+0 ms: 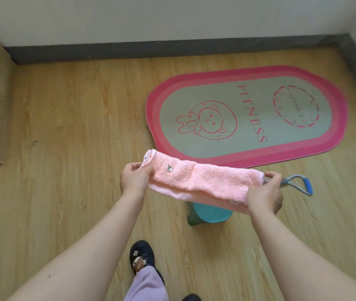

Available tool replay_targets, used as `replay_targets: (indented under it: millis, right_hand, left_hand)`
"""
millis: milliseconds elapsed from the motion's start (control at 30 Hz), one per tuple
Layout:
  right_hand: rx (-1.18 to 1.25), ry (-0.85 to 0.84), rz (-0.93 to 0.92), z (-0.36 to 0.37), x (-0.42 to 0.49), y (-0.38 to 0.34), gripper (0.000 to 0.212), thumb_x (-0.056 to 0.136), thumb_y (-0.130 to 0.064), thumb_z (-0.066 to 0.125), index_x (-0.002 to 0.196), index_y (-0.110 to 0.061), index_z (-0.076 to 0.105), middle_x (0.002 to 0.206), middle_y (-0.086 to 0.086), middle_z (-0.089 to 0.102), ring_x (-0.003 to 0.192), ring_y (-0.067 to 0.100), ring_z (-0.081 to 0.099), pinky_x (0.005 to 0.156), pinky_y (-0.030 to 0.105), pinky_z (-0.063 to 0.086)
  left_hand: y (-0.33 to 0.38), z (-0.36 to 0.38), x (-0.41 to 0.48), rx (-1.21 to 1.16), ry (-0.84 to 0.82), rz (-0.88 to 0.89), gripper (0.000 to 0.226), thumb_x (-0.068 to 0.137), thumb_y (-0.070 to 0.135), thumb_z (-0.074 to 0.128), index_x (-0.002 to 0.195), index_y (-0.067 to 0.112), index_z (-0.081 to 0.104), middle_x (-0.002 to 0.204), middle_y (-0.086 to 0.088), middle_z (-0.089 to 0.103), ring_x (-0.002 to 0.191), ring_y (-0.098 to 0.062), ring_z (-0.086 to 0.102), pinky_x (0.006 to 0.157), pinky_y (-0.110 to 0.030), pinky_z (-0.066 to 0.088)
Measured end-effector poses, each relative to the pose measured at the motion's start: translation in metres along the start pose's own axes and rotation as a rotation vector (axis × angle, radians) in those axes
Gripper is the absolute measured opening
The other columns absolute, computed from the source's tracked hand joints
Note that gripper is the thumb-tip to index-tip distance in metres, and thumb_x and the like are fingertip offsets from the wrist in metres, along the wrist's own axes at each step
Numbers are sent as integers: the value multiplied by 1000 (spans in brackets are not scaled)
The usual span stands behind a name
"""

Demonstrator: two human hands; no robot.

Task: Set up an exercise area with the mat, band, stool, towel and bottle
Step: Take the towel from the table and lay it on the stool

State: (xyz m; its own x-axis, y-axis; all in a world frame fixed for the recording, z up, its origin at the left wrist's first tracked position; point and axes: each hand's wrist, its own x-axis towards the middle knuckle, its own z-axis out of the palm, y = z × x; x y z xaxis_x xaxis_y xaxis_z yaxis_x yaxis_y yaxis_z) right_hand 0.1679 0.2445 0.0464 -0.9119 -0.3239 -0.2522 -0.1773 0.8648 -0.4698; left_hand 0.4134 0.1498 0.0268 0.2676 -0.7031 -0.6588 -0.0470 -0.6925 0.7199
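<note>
Left grip and right grip each pinch one end of the folded towel, held taut at frame centre above the stool. We advise lowering it flat, folds kept together, onto the seat, clear of the band.

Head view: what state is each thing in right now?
towel, folded into a long strip, held off the floor by both ends.
mat, unrolled flat on the floor.
band, lying on the floor beside the mat, partly hidden.
stool, on the floor under the towel, mostly hidden.
left hand, grips one towel end.
right hand, grips the other end.
</note>
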Motion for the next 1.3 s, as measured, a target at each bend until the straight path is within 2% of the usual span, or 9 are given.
replay_targets:
  millis: [100,267,400,500,767,1033,1133,1200,1300]
  right_hand:
    - [-9,12,-20,8,36,-5,31,83,6,46,104,-16,40,107,15,64,93,36,59,71,36,40]
    - [-75,-63,-83,27,88,0,28,79,9,42,93,-15,45,103,10,59,85,32,51,70,36,40]
    - [-135,-170,-149,52,143,17,29,79,8,42,76,-13,61,105,5,57,78,27,46,66,29,33]
    - [-196,-241,-192,73,175,35,34,77,8,44,73,-16,67,107,4,62,78,23,48,66,26,33]
    - [-287,-335,-196,138,227,101,46,81,8,44,96,-25,72,117,-1,61,81,19,47,72,25,35]
    - [-375,-423,-225,195,252,147,47,79,8,41,101,-21,70,114,4,63,98,29,59,84,36,49]
    - [-441,-491,-200,206,260,155,48,82,6,41,117,-19,63,122,10,59,103,34,58,86,40,50]
    - [-500,-583,-202,208,260,158,52,84,2,42,130,-20,54,132,12,50,103,35,57,80,38,51]
    - [-551,-794,-241,209,253,157,60,87,-3,41,143,-25,42,144,10,44,108,31,54,75,31,47]
  left_hand:
    - [3,35,5,142,15,52,33,69,11,66,99,19,56,85,6,62,73,-11,58,59,-27,42]
    - [-12,86,10,363,-11,135,43,75,8,59,107,27,38,82,9,57,82,-25,61,76,-41,51]
    - [-45,136,26,467,2,170,33,77,-5,47,100,18,40,88,1,55,85,-31,58,73,-46,49]
    - [-79,169,38,534,96,95,31,75,-7,45,97,15,40,92,-3,53,82,-30,54,66,-39,44]
    - [-173,212,88,606,174,-105,25,77,0,49,93,18,46,85,3,53,78,-24,54,63,-32,42]
    - [-241,218,121,710,154,-182,21,76,5,55,91,18,47,80,2,56,69,-20,53,59,-32,41]
    - [-259,211,121,798,117,-185,36,79,11,62,111,13,45,97,-6,59,80,-27,56,59,-33,40]
    - [-264,208,118,861,107,-163,52,80,15,65,125,10,39,115,-13,55,96,-32,56,67,-36,42]
    - [-264,209,108,1021,23,4,50,86,17,58,131,10,39,130,-15,47,114,-34,48,84,-41,44]
